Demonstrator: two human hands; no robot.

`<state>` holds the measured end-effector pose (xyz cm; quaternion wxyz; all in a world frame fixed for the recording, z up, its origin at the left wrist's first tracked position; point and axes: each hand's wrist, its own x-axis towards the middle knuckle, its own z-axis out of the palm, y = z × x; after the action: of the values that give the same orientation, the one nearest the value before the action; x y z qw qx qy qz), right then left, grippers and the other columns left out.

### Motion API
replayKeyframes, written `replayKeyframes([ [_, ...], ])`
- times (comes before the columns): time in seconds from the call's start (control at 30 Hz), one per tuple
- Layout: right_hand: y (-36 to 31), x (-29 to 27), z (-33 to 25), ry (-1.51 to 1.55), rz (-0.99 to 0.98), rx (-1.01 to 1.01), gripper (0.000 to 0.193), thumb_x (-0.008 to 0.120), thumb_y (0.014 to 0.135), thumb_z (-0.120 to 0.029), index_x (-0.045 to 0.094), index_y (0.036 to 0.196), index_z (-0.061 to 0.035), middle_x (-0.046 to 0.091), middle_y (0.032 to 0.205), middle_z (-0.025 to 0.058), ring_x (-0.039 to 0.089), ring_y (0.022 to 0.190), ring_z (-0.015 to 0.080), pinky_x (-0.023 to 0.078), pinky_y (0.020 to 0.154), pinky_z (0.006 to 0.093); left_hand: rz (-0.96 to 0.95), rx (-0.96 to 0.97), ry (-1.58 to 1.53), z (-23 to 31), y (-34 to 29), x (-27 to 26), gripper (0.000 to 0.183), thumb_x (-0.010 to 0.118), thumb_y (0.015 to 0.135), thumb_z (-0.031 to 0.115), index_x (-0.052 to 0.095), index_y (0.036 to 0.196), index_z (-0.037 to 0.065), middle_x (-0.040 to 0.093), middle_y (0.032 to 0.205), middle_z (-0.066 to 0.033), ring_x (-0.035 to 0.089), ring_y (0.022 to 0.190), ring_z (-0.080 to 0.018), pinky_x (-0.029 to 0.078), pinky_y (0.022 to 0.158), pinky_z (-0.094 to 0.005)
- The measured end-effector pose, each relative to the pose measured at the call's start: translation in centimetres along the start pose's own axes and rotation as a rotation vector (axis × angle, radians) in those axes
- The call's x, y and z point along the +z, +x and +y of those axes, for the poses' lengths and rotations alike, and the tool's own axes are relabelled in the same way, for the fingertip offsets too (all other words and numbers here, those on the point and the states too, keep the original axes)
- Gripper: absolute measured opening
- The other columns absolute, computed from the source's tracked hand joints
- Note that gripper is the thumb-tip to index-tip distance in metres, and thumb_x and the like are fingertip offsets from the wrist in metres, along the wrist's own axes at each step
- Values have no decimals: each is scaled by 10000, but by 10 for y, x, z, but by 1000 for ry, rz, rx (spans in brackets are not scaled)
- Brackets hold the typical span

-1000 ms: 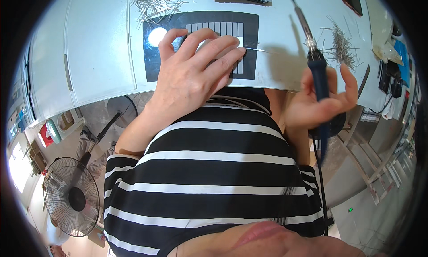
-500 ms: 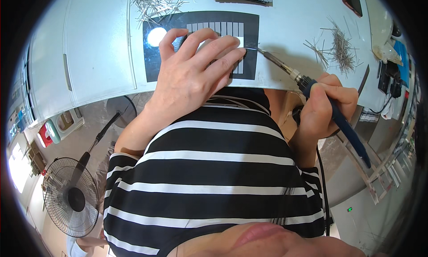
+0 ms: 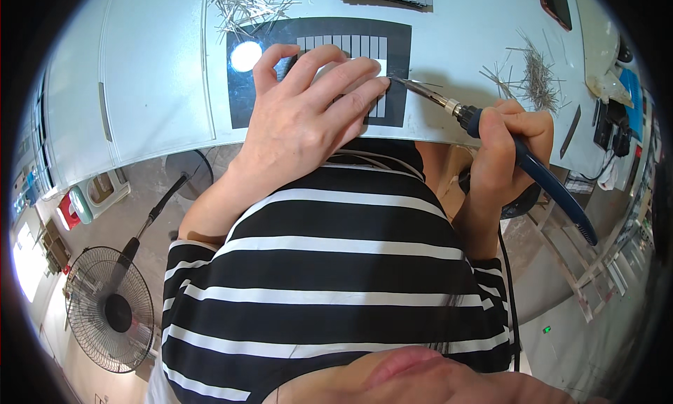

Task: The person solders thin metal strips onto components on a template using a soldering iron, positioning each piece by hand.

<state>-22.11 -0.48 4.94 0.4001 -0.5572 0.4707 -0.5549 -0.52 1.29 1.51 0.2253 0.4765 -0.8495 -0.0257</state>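
Hands (image 3: 308,117) near table edge (image 3: 168,149), soldering iron (image 3: 468,118) across, wide tabletop (image 3: 154,67) leftward

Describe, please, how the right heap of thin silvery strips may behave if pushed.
The right heap of thin silvery strips would probably scatter, since its pieces lie loose and crisscrossed. Each piece is likely light, being very narrow. Single pieces may be fairly stiff, as most look straight.

Two hands (image 3: 312,106), one soldering iron (image 3: 471,120)

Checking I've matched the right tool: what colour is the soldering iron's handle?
Dark blue handle, best seen in the head view.
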Motion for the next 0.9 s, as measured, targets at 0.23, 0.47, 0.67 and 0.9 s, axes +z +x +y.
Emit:
replayKeyframes([
  [0.23,0,-1,2,-31,-8,-11,159,590,796,35,443,765,-16,483,663,59,443,611,127,381,626,280,5,3,-11,-1,-1,0,447,753,744,121,674,1177,198,627,1224,56,563,1112,-174,292,989,-424],
  [0.47,10,-1,10,25,12,-124,202,682,782,70,505,729,-13,424,648,-4,388,541,54,276,476,224,4,-3,-29,-1,-1,-1,445,761,744,129,676,1176,195,630,1226,51,565,1108,-177,295,985,-427],
  [0.67,21,-3,8,-88,-69,-159,214,670,783,78,488,730,-21,450,631,7,370,519,43,271,472,219,14,2,-39,-2,-2,0,432,761,754,131,677,1173,196,631,1225,52,565,1107,-182,295,985,-426],
  [0.9,18,-2,3,-73,-180,-171,245,681,803,61,458,756,-30,423,568,-9,342,484,37,238,448,206,3,-4,-36,-2,-2,-1,414,758,760,132,682,1162,196,632,1223,52,563,1112,-182,295,993,-420],
])
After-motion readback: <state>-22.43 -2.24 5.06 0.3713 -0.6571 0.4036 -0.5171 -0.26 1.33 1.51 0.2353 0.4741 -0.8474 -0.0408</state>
